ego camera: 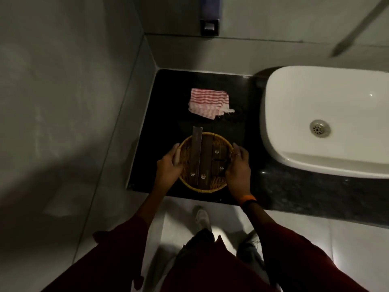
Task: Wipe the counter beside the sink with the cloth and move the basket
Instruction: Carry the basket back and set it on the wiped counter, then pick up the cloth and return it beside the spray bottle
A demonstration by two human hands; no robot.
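Observation:
A round woven basket (210, 187) sits at the near edge of the black counter (168, 114), left of the sink. It holds several dark brown boxes (199, 157); one long box sticks out over the far rim. My left hand (169, 166) grips the basket's left rim and my right hand (237, 168) grips its right rim. A folded red-and-white striped cloth (208, 102) lies flat on the counter beyond the basket, apart from both hands.
A white oval sink (328, 123) with a metal drain stands on the counter to the right. Grey tiled walls close the left and back sides. A dispenser (209, 24) hangs on the back wall. Pale floor tiles and my shoes show below.

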